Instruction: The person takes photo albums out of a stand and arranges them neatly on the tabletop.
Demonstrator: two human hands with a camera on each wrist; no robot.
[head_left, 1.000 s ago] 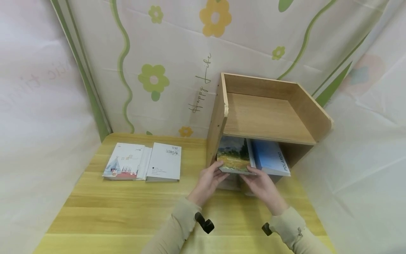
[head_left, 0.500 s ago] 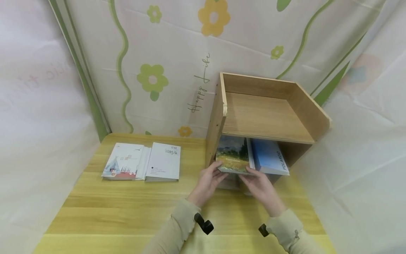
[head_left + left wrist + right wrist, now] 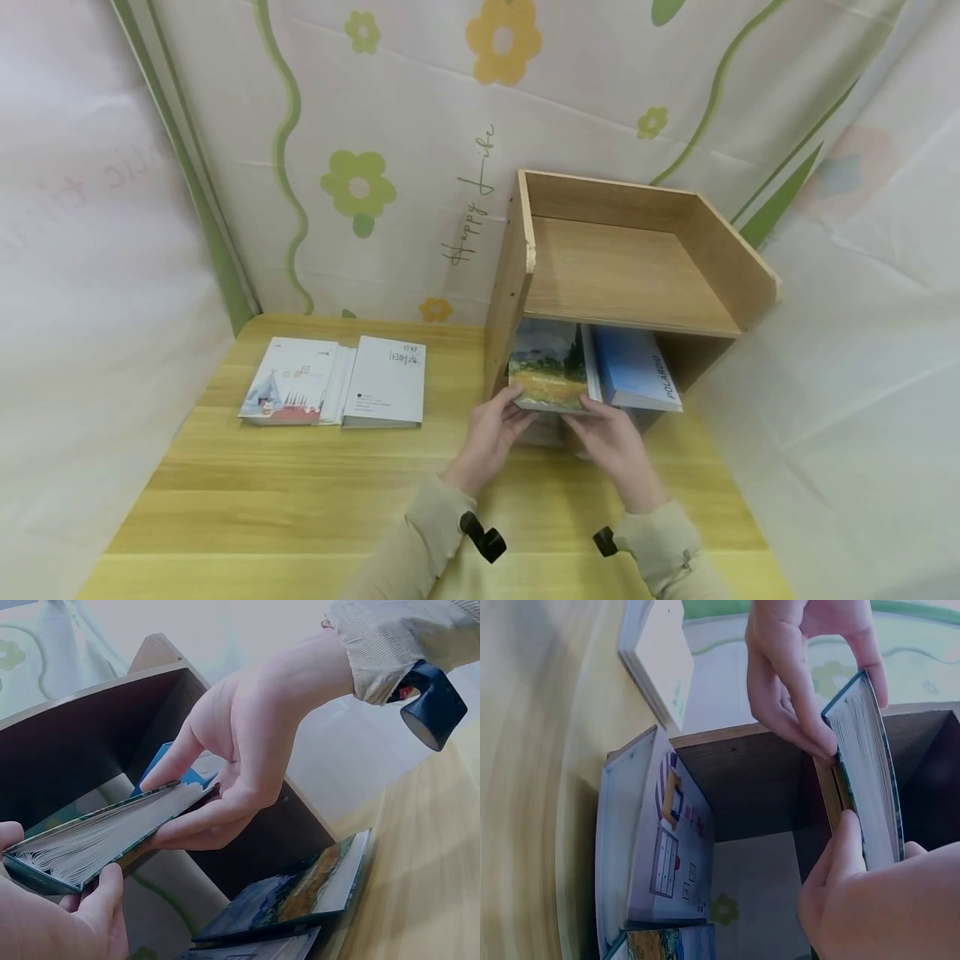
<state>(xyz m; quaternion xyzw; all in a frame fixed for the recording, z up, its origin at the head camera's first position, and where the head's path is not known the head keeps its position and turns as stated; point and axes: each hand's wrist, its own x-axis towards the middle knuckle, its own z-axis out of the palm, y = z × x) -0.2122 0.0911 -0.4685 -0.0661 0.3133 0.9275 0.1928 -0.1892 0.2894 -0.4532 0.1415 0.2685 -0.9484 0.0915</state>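
A hardcover book (image 3: 550, 367) with a landscape painting on its cover lies partly inside the upper compartment of the wooden shelf (image 3: 622, 271), its near edge sticking out. My left hand (image 3: 491, 429) pinches the left near corner, thumb on the cover and fingers below. At the right near corner my right hand (image 3: 611, 437) grips it the same way. Both wrist views show the page edges (image 3: 866, 757) between the two hands. Close to its right side lies a thick blue book (image 3: 637, 371) lettered POLAROID. The painting book's far end is hidden under the shelf top.
White books (image 3: 292, 383) and another white book (image 3: 386, 383) lie on the left of the wooden table (image 3: 300, 492). In the lower compartment sit an illustrated book (image 3: 679, 847) and a painting-covered book (image 3: 300, 896). A flowered curtain (image 3: 405, 108) hangs behind.
Both hands keep hold of the painting-covered book, which stays almost in place. My right forearm has swung slightly left, and the head view has shifted a little.
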